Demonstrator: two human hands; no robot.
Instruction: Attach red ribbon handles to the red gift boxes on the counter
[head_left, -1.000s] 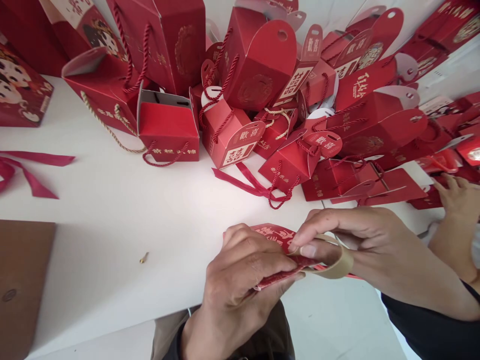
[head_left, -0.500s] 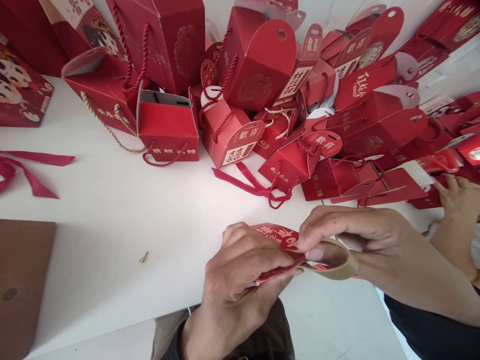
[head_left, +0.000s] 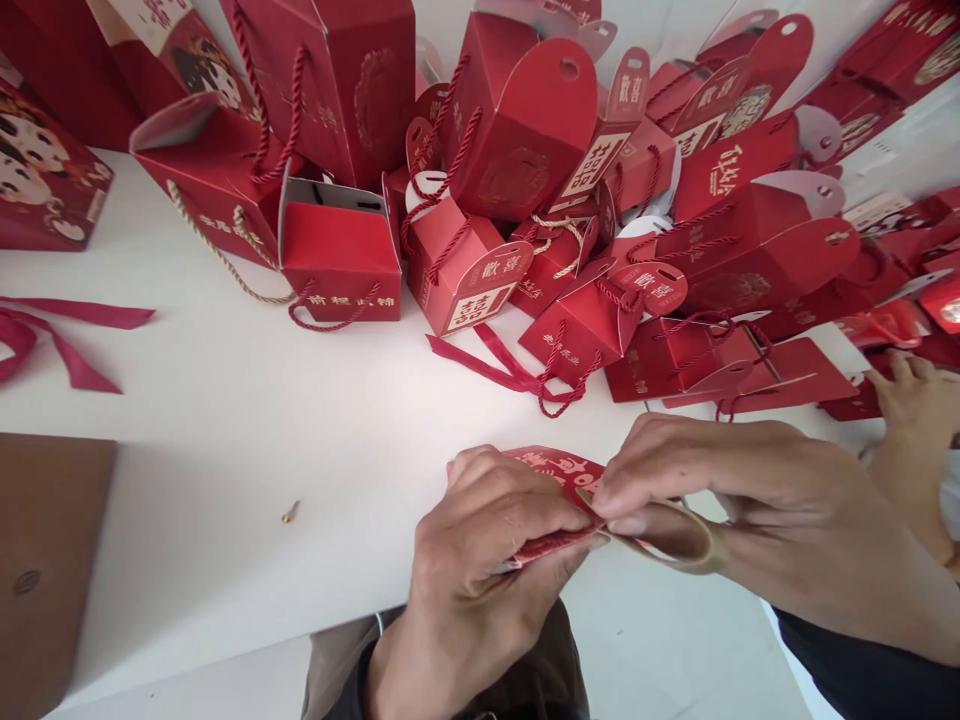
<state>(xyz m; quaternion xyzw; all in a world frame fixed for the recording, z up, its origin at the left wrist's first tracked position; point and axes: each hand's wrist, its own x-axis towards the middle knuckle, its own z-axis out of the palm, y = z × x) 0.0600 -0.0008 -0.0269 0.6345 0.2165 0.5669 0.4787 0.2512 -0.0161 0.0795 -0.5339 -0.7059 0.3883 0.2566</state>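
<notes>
My left hand [head_left: 487, 545] is closed on a folded red paper piece [head_left: 551, 465] with pale printed characters, just past the table's front edge. Its fingers lie on top and the thumb is below. My right hand [head_left: 720, 480] pinches at the right-hand end of that piece, thumb and forefinger pressed together. A thin beige ring, which looks like a roll of tape [head_left: 701, 562], hangs around the right fingers. Its near end meets the red paper between both hands. What exactly lies under the right fingertips is hidden.
Several red gift boxes [head_left: 517, 140] with rope handles crowd the back of the white table [head_left: 315, 400]. Red ribbons [head_left: 480, 365] lie before them. At left are a brown box [head_left: 56, 560] and a tiny gold piece [head_left: 290, 513]. Another person's hand [head_left: 919, 410] is at far right.
My right fingertips have shifted slightly left and down along the red paper, and the beige ring has tilted a little. My left hand keeps its hold.
</notes>
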